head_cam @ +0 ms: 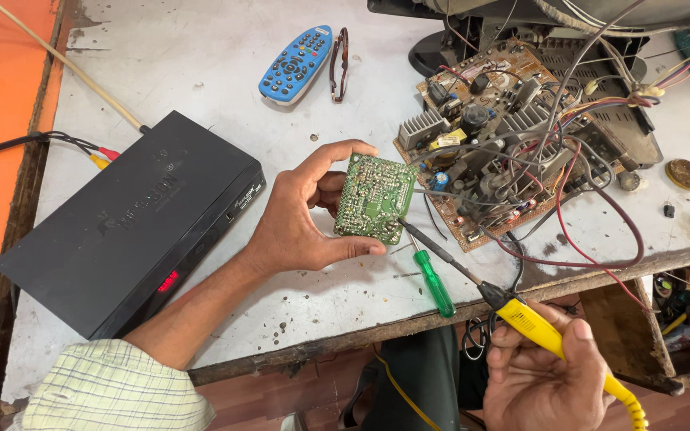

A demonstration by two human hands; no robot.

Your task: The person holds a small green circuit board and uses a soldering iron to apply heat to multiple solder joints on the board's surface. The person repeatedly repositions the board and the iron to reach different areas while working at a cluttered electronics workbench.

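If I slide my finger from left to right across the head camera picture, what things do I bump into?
Black set-top box → left hand → small green circuit board → green screwdriver → right hand holding the yellow soldering iron → round brown tin.

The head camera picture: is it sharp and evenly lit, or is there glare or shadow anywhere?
Head view: bright, even daylight on the white bench, no harsh glare; the small green board in the left hand is sharp, as is the yellow soldering iron in the right hand; soft shadow only beneath the bench edge; straight edges bow slightly toward the corners.
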